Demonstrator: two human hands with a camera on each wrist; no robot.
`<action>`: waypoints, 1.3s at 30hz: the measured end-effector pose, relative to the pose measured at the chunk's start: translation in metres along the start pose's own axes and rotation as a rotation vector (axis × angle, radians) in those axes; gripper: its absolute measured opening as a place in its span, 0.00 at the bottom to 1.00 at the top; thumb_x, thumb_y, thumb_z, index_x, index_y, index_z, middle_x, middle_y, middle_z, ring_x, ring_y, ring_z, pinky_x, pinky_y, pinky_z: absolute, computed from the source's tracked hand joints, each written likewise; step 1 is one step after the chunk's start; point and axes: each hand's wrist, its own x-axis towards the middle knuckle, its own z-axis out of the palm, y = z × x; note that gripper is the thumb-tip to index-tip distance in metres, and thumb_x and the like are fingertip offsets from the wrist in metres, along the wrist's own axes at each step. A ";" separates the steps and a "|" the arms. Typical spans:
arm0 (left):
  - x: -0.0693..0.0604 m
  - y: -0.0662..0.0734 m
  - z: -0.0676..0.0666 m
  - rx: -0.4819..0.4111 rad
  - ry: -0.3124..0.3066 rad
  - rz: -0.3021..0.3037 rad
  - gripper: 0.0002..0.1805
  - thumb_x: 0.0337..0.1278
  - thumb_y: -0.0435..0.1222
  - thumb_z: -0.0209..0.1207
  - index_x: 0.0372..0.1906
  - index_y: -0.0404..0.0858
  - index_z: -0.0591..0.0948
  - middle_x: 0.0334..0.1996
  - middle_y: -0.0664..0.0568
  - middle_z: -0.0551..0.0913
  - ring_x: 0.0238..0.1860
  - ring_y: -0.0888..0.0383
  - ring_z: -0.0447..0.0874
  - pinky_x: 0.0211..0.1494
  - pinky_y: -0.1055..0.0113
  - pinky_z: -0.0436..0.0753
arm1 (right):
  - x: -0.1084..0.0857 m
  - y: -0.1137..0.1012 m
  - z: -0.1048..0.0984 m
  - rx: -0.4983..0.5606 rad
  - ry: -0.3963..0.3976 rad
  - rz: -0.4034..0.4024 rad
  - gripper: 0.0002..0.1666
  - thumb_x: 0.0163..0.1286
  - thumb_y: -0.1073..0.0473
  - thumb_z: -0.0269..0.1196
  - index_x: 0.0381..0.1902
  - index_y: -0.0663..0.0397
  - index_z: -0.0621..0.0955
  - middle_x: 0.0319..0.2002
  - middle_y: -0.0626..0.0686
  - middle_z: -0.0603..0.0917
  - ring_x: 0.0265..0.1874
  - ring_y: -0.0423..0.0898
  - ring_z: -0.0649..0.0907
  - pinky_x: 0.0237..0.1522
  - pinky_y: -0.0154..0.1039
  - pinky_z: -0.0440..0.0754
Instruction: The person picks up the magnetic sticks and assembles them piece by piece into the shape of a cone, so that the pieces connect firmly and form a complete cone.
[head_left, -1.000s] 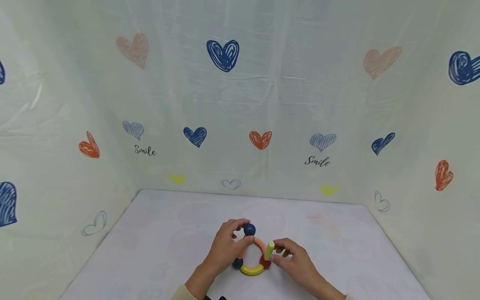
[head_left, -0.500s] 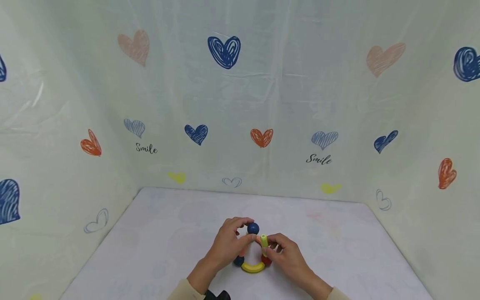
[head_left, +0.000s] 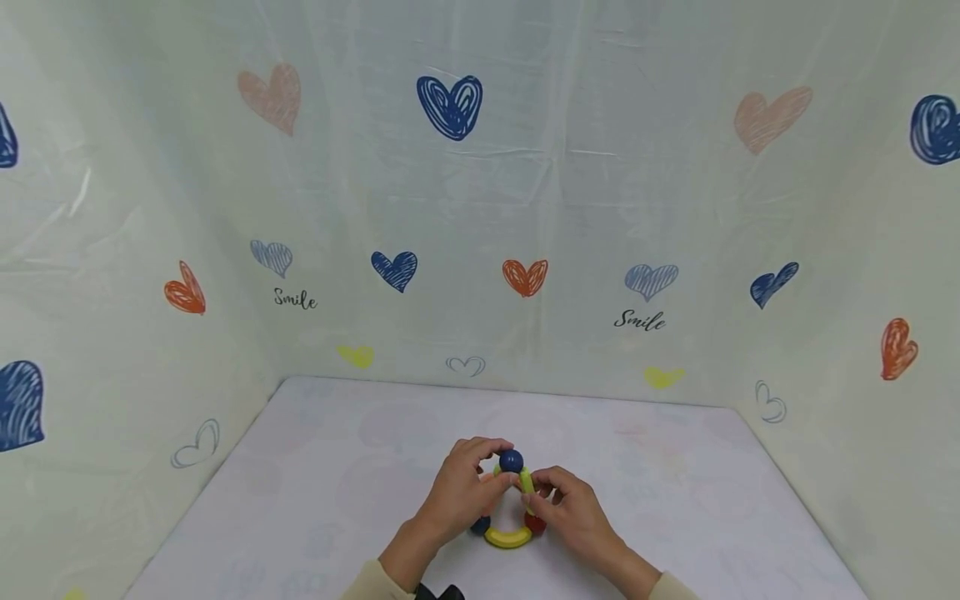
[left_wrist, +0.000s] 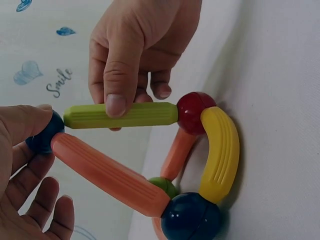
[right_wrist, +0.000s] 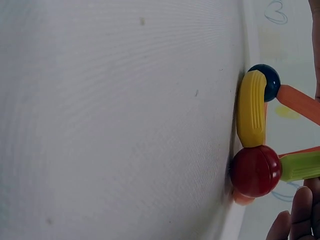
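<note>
My left hand (head_left: 461, 487) pinches a blue ball (head_left: 512, 462) at the top of a ball-and-rod building toy. A straight green rod (left_wrist: 145, 115) is gripped between the thumb and fingers of my right hand (head_left: 573, 504). Its lower end sits on a red ball (left_wrist: 196, 112); its upper end meets the held blue ball. From that ball a straight orange rod (left_wrist: 110, 175) slants down to a second blue ball (left_wrist: 191, 220). A curved yellow piece (head_left: 507, 538) joins the red ball and the second blue ball along the table.
Behind these, a green ball (left_wrist: 163, 186) and another orange piece (left_wrist: 178, 155) form the base's far side. The white table (head_left: 337, 500) meets a heart-printed curtain (head_left: 525, 167). A small black object (head_left: 450, 592) shows by the left sleeve.
My right hand has moved left and tilted the green rod's upper end inward to the held blue ball. My left hand and that ball have shifted slightly right.
</note>
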 end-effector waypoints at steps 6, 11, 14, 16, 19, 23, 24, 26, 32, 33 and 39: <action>0.000 0.000 0.000 -0.002 0.006 0.000 0.21 0.65 0.46 0.71 0.61 0.47 0.85 0.55 0.60 0.85 0.57 0.57 0.76 0.52 0.64 0.81 | 0.002 0.001 0.001 0.003 -0.005 0.006 0.09 0.67 0.57 0.75 0.44 0.45 0.87 0.36 0.42 0.82 0.36 0.35 0.78 0.40 0.31 0.77; 0.000 0.000 0.001 -0.007 0.008 -0.008 0.21 0.65 0.45 0.71 0.61 0.48 0.85 0.56 0.60 0.85 0.58 0.57 0.76 0.54 0.63 0.81 | 0.002 -0.001 0.002 0.004 -0.017 0.012 0.10 0.67 0.56 0.75 0.44 0.47 0.87 0.37 0.43 0.83 0.36 0.34 0.78 0.40 0.31 0.77; 0.000 0.000 0.002 0.001 0.002 -0.014 0.21 0.65 0.45 0.71 0.61 0.48 0.85 0.56 0.59 0.84 0.58 0.57 0.76 0.54 0.62 0.82 | 0.002 -0.001 0.002 0.000 -0.022 0.004 0.10 0.67 0.55 0.75 0.44 0.48 0.87 0.37 0.43 0.83 0.36 0.34 0.77 0.39 0.30 0.77; 0.000 0.001 0.002 0.004 0.001 -0.015 0.21 0.65 0.45 0.71 0.61 0.49 0.85 0.56 0.59 0.84 0.58 0.57 0.76 0.54 0.63 0.82 | 0.002 -0.002 0.002 -0.003 -0.019 0.006 0.10 0.67 0.55 0.75 0.44 0.48 0.87 0.36 0.43 0.83 0.36 0.34 0.78 0.39 0.30 0.77; -0.002 0.000 0.001 0.000 -0.006 -0.017 0.22 0.65 0.44 0.71 0.63 0.47 0.84 0.54 0.58 0.84 0.56 0.54 0.77 0.52 0.64 0.81 | 0.002 -0.002 0.002 -0.006 -0.024 0.007 0.10 0.67 0.55 0.75 0.44 0.48 0.87 0.36 0.43 0.83 0.36 0.34 0.78 0.39 0.30 0.77; -0.008 -0.011 0.003 0.025 -0.013 -0.029 0.22 0.67 0.46 0.69 0.62 0.45 0.83 0.48 0.57 0.84 0.50 0.55 0.78 0.46 0.67 0.78 | 0.002 0.001 0.000 -0.014 -0.062 0.012 0.11 0.66 0.55 0.75 0.44 0.50 0.87 0.35 0.44 0.83 0.34 0.34 0.78 0.34 0.30 0.77; -0.010 -0.016 0.004 0.041 -0.014 -0.036 0.22 0.67 0.47 0.69 0.61 0.44 0.83 0.47 0.57 0.84 0.49 0.56 0.78 0.45 0.67 0.79 | 0.001 0.003 0.000 -0.022 -0.078 0.015 0.12 0.66 0.55 0.75 0.44 0.51 0.87 0.34 0.44 0.83 0.32 0.34 0.78 0.33 0.30 0.77; -0.016 -0.024 0.005 0.083 -0.035 -0.069 0.23 0.65 0.47 0.71 0.60 0.43 0.82 0.46 0.56 0.84 0.48 0.57 0.79 0.46 0.65 0.81 | -0.001 0.008 -0.002 -0.035 -0.113 0.011 0.12 0.66 0.55 0.76 0.44 0.51 0.87 0.34 0.44 0.83 0.31 0.34 0.79 0.32 0.31 0.78; -0.032 -0.041 0.001 0.144 -0.159 -0.186 0.25 0.55 0.42 0.77 0.56 0.42 0.83 0.45 0.56 0.80 0.44 0.59 0.77 0.49 0.60 0.82 | -0.009 0.019 -0.011 -0.129 -0.187 0.001 0.14 0.65 0.52 0.76 0.45 0.48 0.87 0.39 0.42 0.83 0.34 0.33 0.78 0.37 0.31 0.78; -0.033 -0.042 0.001 0.146 -0.171 -0.197 0.24 0.55 0.41 0.77 0.56 0.43 0.83 0.45 0.56 0.80 0.43 0.59 0.76 0.48 0.61 0.81 | -0.010 0.020 -0.013 -0.133 -0.198 0.002 0.15 0.65 0.52 0.76 0.46 0.48 0.87 0.40 0.42 0.83 0.35 0.33 0.78 0.38 0.31 0.78; -0.033 -0.047 0.001 0.186 -0.170 -0.209 0.20 0.58 0.40 0.76 0.54 0.41 0.85 0.42 0.58 0.79 0.40 0.60 0.75 0.42 0.64 0.80 | -0.006 0.023 -0.014 -0.147 -0.244 -0.015 0.18 0.66 0.52 0.76 0.50 0.51 0.87 0.42 0.44 0.85 0.37 0.34 0.82 0.41 0.32 0.82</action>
